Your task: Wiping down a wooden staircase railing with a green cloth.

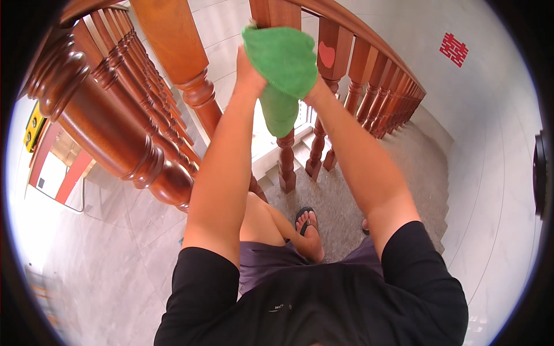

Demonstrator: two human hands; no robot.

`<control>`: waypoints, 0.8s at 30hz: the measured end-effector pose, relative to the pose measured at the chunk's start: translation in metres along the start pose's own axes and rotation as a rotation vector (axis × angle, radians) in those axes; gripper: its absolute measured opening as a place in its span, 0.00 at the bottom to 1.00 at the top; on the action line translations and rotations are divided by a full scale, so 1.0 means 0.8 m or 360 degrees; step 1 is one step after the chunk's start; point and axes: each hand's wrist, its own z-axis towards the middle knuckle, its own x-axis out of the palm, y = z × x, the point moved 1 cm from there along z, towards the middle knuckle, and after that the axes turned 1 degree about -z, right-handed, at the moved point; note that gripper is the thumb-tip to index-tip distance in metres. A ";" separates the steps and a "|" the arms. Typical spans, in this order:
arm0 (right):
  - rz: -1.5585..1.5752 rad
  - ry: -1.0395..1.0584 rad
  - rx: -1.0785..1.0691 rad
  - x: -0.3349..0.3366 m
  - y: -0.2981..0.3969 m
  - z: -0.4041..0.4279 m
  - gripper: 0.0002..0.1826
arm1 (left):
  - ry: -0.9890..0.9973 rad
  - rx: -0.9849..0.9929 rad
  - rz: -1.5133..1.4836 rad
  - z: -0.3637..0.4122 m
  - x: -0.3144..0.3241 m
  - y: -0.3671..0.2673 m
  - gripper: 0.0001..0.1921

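Note:
A green cloth is draped around the upper part of a wooden baluster, and its lower end hangs down the shaft. My left hand grips the cloth from the left side. On the right, my right hand holds it too, mostly covered by the fabric. The fingers of both hands are largely hidden. The baluster's square top and its turned lower end show above and below the cloth. Just to the right, a neighbouring baluster bears a pinkish-red patch.
A wooden handrail descends to the right over several balusters, beside stone stairs. Left stand a thick newel post and another row of balusters. A red paper cutout is on the pale wall. My sandalled foot rests on the stair.

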 end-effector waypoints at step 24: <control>0.0683 0.0247 0.0672 0.009 0.012 -0.002 0.25 | 0.0149 -0.0320 -0.0293 0.001 -0.023 0.013 0.21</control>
